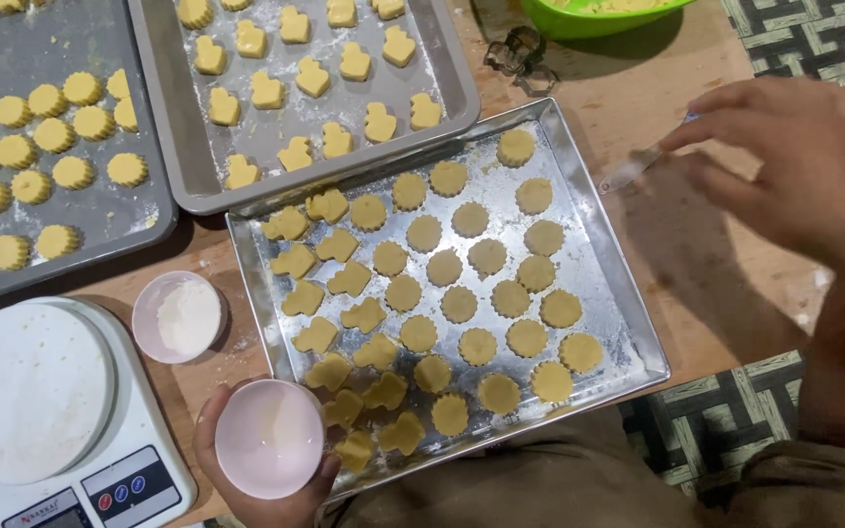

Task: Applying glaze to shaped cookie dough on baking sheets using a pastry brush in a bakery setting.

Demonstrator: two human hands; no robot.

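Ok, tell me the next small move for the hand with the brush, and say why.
Probably bring the right hand and its brush over to the pink bowl held by the left hand and dip it. The brush hovers off the silver tray, its tip looks bare, and the cookies still look matte and unglazed.

Left hand (256,489) low at the near edge, fingers curled up in a cupping grasp. Right hand (794,161) raised, motion-blurred, fingers extended leftward, seemingly pinching something thin; forearm runs down the right edge.
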